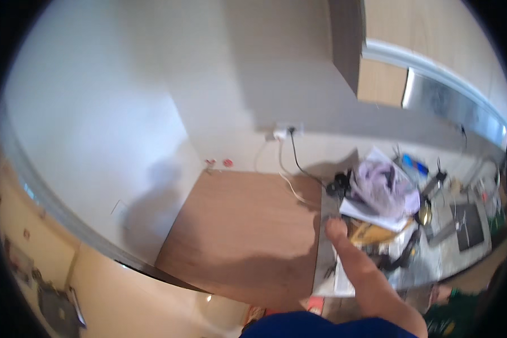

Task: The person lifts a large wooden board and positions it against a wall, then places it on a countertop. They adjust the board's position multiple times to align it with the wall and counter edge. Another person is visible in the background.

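My right arm reaches up from the lower right, and my right hand (336,228) is over the left edge of the grey counter (324,256), beside the brown wooden board (248,217). Its fingers look curled closed; what they hold, if anything, is too small or hidden to make out. Just beyond the hand lie white papers (366,212) with a bunched lilac cloth (383,188) on top. To its right sits a yellowish-brown packet or paper (377,232). My left hand is out of the picture.
A black cable (297,160) and a white one run from the wall socket (289,130). A sink (467,225) is at the counter's right, below wall cabinets (428,34). Another person's green sleeve (462,304) and hand show at lower right.
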